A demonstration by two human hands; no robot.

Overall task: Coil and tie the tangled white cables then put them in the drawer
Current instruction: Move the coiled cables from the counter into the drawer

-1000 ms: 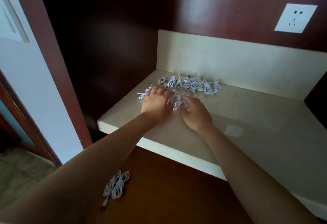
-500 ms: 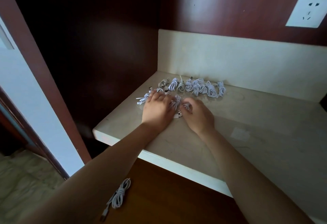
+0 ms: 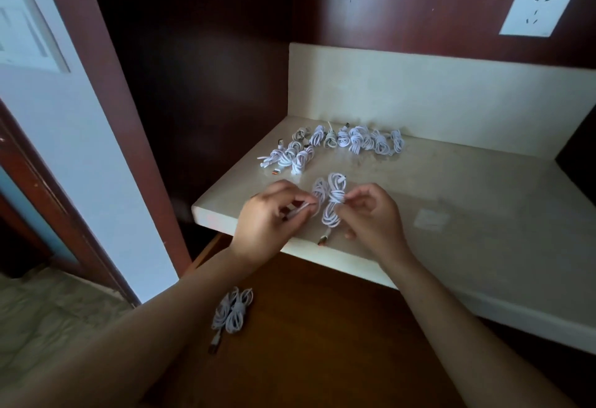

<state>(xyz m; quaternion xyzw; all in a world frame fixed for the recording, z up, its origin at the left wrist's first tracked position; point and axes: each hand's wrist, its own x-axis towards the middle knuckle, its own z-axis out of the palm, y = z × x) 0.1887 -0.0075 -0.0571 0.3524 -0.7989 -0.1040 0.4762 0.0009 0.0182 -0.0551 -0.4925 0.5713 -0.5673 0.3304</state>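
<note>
Under the curled fingers of the left hand, the loose end of its coiled white cable is hard to make out, and the forearms cut off the sides of the open drawer. Both hands hover over the front edge of the stone counter. Bare surface lies to the right, and a row of tied cables sits near the backsplash. The left hand pinches its coil. The right hand pinches a second coil at its wrapped waist, with the USB plug dangling. A pair of coiled cables lies in the drawer.
</note>
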